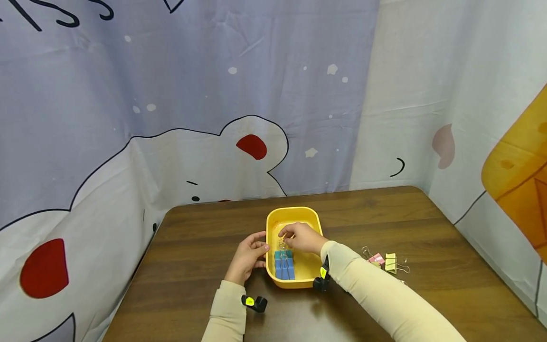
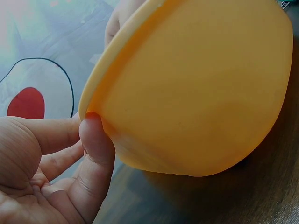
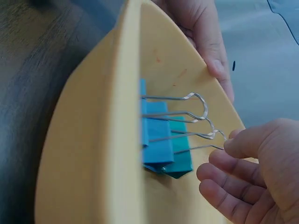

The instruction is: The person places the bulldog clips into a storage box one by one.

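A yellow plastic bin (image 1: 295, 285) stands on the table, its left rim pinched between the thumb and fingers of my left hand (image 1: 247, 256). Inside the bin, my right hand (image 1: 301, 237) pinches the wire handle of a teal binder clip (image 3: 183, 156) with thumb and forefinger. Two blue binder clips (image 3: 159, 151) sit in a row with the teal one, their silver handles pointing the same way. The left wrist view shows the bin's outer wall (image 2: 201, 93) close up, with my left fingers (image 2: 98, 140) at its rim.
On the wooden table (image 1: 205, 247), right of the bin, lie a pink binder clip (image 1: 376, 259) and a yellow binder clip (image 1: 391, 263), partly beside my right sleeve (image 1: 376, 285). A printed curtain (image 1: 299, 104) hangs behind the table's far edge.
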`<action>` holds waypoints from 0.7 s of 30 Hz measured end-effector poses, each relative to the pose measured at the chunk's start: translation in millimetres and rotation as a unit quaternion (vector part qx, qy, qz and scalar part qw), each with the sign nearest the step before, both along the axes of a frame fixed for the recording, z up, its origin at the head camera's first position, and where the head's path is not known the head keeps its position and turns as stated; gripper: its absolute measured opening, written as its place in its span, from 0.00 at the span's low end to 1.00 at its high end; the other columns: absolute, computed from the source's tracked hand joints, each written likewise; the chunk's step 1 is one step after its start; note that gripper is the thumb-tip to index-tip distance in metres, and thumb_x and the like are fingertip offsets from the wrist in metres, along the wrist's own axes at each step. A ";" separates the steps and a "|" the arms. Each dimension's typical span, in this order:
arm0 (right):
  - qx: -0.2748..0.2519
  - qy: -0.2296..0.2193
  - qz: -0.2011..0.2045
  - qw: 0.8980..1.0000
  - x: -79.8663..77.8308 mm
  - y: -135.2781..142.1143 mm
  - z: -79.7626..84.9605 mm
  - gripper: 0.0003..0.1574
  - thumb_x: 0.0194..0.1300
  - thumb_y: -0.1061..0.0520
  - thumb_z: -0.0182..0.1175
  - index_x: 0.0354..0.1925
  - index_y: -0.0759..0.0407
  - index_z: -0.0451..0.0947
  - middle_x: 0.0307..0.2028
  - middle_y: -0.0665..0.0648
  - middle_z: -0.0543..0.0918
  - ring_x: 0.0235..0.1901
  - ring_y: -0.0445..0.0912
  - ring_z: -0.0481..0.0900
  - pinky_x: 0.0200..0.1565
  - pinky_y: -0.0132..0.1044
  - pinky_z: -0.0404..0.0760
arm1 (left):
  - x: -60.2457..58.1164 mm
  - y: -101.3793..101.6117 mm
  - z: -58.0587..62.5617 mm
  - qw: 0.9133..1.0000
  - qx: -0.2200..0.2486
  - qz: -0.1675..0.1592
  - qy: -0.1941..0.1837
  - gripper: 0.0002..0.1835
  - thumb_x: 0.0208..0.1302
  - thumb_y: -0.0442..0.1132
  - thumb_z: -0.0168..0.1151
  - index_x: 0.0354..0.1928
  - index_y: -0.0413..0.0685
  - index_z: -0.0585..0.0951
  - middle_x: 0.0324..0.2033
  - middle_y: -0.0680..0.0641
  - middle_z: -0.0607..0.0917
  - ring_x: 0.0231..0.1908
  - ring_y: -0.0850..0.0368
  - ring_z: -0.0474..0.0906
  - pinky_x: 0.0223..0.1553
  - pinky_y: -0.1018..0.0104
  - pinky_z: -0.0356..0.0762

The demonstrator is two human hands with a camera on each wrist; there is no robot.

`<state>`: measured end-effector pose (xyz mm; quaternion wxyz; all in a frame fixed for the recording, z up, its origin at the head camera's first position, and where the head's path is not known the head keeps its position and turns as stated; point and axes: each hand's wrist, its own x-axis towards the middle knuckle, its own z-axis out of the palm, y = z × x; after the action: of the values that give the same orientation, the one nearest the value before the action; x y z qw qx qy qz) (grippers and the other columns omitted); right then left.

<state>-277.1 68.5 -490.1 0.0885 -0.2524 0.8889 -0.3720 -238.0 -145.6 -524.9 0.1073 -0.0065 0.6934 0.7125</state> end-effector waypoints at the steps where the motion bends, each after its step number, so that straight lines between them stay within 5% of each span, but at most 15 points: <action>1: 0.002 0.003 -0.004 1.000 -0.2 1.9 1.3 0.13 0.68 0.64 0.62 0.50 0.63 0.84 0.39 0.55 0.87 0.38 0.43 0.82 0.43 0.38 0.83 | 0.0 0.1 0.1 1.000 0.000 0.001 -0.001 0.26 0.71 0.29 0.61 0.69 0.40 0.71 0.43 0.38 0.81 0.30 0.56 0.78 0.25 0.65 0.85; 14: -0.061 0.020 -0.054 0.996 -2.0 55.0 33.3 0.11 0.71 0.62 0.60 0.50 0.58 0.83 0.42 0.58 0.85 0.38 0.57 0.84 0.34 0.35 0.83 | 0.3 0.7 0.4 1.000 -0.004 0.009 -0.011 0.26 0.71 0.28 0.60 0.70 0.41 0.71 0.42 0.40 0.81 0.29 0.56 0.78 0.25 0.64 0.85; 21: -0.107 0.023 -0.079 0.991 1.4 98.7 45.7 0.11 0.71 0.63 0.59 0.50 0.63 0.83 0.42 0.61 0.86 0.36 0.50 0.85 0.38 0.42 0.87 | 0.5 2.2 0.2 1.000 -0.004 0.007 -0.011 0.26 0.72 0.29 0.59 0.70 0.43 0.71 0.45 0.36 0.81 0.31 0.55 0.79 0.25 0.65 0.85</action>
<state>-275.7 167.2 -444.5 0.0113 -0.1980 0.8626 -0.4654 -237.5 -143.5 -524.7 0.1098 -0.0193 0.6949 0.7104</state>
